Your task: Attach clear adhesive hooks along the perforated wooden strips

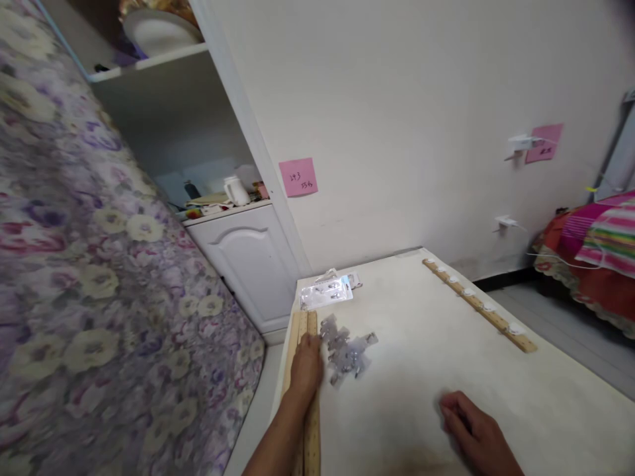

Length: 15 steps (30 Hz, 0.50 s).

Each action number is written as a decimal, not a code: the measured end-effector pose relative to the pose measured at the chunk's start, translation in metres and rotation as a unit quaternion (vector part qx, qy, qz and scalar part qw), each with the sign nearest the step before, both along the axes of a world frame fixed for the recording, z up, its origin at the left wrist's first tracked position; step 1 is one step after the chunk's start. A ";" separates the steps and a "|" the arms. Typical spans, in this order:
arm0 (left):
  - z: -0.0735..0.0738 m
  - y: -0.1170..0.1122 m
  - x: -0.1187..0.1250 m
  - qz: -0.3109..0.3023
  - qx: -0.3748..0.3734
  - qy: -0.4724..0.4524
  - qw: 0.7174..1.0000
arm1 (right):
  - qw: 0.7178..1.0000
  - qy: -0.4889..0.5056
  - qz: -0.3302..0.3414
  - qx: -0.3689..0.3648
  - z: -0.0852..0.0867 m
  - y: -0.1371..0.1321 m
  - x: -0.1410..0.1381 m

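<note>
My left hand (307, 365) is closed over the edge of a wooden strip (312, 430), one of several pale strips with small holes lying side by side along the table's left edge. Just right of it is a loose pile of small clear plastic pieces with metal parts (347, 354), too small to make out exactly. My right hand (473, 426) hovers at or just above the table's near side, apart from everything else. Its fingers are curled in, and nothing shows in them.
Clear plastic packages (326, 293) lie at the back left of the white table (397, 297). A wooden strip with several white hooks (479, 305) runs along the right edge. A floral curtain (124, 297) hangs at left, beside a cabinet (243, 264). The wall bounds the far side.
</note>
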<state>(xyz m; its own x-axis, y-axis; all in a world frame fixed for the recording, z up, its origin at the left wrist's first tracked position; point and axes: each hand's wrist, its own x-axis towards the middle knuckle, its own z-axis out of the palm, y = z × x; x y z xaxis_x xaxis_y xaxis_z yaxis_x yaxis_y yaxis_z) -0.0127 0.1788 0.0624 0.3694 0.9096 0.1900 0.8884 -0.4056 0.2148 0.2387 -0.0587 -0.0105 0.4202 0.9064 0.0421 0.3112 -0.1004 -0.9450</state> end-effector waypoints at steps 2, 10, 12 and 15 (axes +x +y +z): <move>0.001 0.013 0.004 0.004 -0.014 0.024 1.000 | 1.000 0.005 0.005 -0.003 0.001 0.001 0.001; 0.002 0.023 0.011 0.011 -0.035 0.049 0.998 | 0.997 0.073 0.006 -0.023 0.008 0.001 0.002; 0.004 0.020 0.010 0.006 -0.032 0.031 0.999 | 0.996 0.083 0.009 -0.023 0.010 0.000 0.002; 0.007 0.015 0.006 0.000 -0.021 -0.012 1.000 | 0.996 0.083 0.019 -0.022 0.012 -0.002 0.003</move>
<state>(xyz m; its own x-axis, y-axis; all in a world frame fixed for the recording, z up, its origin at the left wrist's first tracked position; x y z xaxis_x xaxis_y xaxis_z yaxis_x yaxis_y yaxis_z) -0.0070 0.1938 0.0698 0.3647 0.9173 0.1602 0.8829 -0.3953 0.2536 0.2416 -0.0605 0.0016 0.3839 0.9211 -0.0646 0.1549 -0.1333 -0.9789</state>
